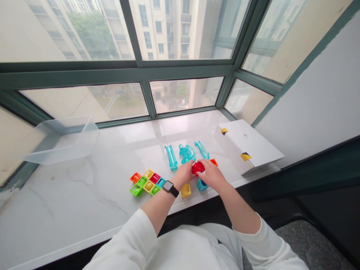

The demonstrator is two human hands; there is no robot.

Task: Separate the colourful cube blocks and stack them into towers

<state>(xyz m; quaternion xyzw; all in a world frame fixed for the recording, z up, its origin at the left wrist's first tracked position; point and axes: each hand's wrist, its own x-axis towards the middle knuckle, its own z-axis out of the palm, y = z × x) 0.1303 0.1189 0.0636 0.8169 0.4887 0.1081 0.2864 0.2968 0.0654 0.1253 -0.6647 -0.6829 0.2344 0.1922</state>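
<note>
My left hand [184, 174] and my right hand [210, 175] meet over a glossy red translucent dome-shaped toy piece [198, 168], gripping it from both sides. Left of my hands lies a joined group of translucent coloured square tiles [146, 182]. A yellow cube block [186, 191] stands just below my left hand, and a blue cube block [201, 185] sits under my right hand. Beyond them lie a straight teal tube [171, 157], a curved teal track piece [186, 153] and another teal track piece [201, 149]. A small orange piece [213, 162] shows past my right fingers.
Everything lies on a white marble windowsill [70, 187] below a green-framed window [112, 75]. A transparent plastic bin [62, 139] stands at the left, and a white cardboard box [247, 146] with yellow-black tape lies at the right.
</note>
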